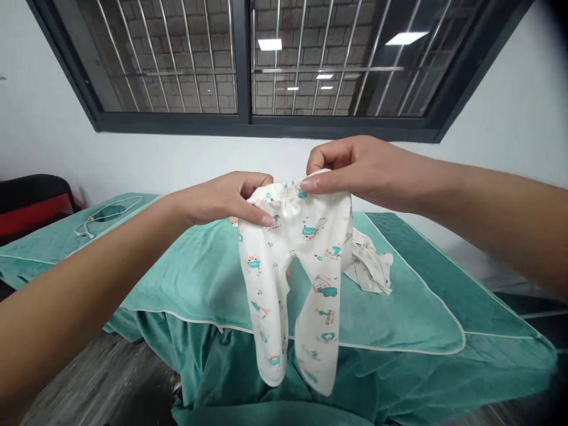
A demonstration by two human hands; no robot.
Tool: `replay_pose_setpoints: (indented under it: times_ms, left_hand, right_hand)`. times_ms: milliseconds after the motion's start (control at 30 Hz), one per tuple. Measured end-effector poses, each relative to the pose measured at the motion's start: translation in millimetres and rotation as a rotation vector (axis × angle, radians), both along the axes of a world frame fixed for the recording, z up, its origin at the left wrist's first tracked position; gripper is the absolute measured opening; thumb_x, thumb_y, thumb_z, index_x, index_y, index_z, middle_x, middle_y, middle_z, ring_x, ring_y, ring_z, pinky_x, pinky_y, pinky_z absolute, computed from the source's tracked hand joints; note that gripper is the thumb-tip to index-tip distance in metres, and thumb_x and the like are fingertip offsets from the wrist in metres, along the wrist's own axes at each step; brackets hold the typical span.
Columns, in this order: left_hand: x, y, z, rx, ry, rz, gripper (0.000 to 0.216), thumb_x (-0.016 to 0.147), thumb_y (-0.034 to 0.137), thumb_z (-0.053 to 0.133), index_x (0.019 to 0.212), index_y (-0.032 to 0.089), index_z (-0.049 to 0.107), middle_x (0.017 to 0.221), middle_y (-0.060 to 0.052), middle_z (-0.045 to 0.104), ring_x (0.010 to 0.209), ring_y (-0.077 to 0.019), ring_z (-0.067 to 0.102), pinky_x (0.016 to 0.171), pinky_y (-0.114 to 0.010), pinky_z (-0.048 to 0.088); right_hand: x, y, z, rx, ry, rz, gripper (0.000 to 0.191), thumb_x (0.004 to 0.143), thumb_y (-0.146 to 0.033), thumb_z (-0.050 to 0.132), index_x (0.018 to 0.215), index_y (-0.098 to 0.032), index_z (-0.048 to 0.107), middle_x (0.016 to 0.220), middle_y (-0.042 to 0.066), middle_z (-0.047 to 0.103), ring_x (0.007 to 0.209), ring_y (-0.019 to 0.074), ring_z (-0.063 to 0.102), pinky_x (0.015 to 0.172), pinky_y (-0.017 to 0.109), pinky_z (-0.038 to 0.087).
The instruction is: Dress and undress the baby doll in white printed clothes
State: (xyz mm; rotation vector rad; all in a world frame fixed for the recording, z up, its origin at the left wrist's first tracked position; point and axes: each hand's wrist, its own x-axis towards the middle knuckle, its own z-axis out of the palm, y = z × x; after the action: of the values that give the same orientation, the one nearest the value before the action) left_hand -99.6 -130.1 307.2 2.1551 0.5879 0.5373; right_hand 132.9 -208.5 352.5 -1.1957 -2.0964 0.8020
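A small pair of white baby trousers with teal cartoon prints hangs in the air in front of me, legs down. My left hand pinches the left end of the waistband. My right hand pinches the right end, thumb and fingers pressed together on the fabric. The trousers hang above a teal velvet cover with white piping.
A crumpled white garment lies on the teal cover behind the trousers. A white cable rests on the far left of the cover. A black and red chair stands at the left. A barred window fills the wall ahead.
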Motion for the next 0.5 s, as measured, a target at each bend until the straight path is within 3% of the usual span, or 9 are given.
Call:
replay_pose_setpoints:
  times_ms: [133,333,400,500]
  left_hand:
    - [-4,6,-6.5,-0.076,-0.01,-0.085,0.027,0.068,0.04,0.078,0.073,0.018,0.062,0.065,-0.001,0.06,0.061,-0.0153,0.058,0.057,-0.027,0.046]
    - [-9,1,-25.9,0.108,0.204,-0.208,0.023,0.08,0.042,0.067,0.077,0.021,0.072,0.099,-0.004,0.07,0.094,-0.0205,0.063,0.082,-0.028,0.046]
    - [-13,3,-36.7,0.229,0.255,-0.136,0.028,0.084,0.046,0.062,0.078,0.021,0.071,0.097,-0.003,0.069,0.09,-0.0186,0.062,0.08,-0.026,0.044]
    - [-16,9,-48.7,0.293,0.249,0.065,0.039,0.087,0.054,0.055,0.074,0.018,0.066,0.076,-0.001,0.063,0.072,-0.0149,0.056,0.065,-0.024,0.04]
  right_hand:
    - [0,-9,6.4,0.067,-0.183,-0.063,0.036,0.074,-0.051,0.078,0.078,-0.017,0.067,0.073,-0.002,0.062,0.066,0.0102,0.057,0.056,0.024,0.042]
    - [26,-4,4.3,0.138,-0.554,0.034,0.04,0.076,-0.055,0.072,0.061,-0.019,0.066,0.091,0.0,0.066,0.081,0.0135,0.062,0.072,0.031,0.046]
    - [38,6,-2.8,0.091,-0.654,0.053,0.037,0.074,-0.057,0.074,0.061,-0.022,0.068,0.093,0.001,0.067,0.079,0.0163,0.063,0.07,0.033,0.049]
    - [47,22,-12.5,-0.037,-0.815,0.054,0.04,0.075,-0.062,0.07,0.062,-0.024,0.067,0.066,-0.001,0.061,0.054,0.0142,0.054,0.051,0.031,0.043]
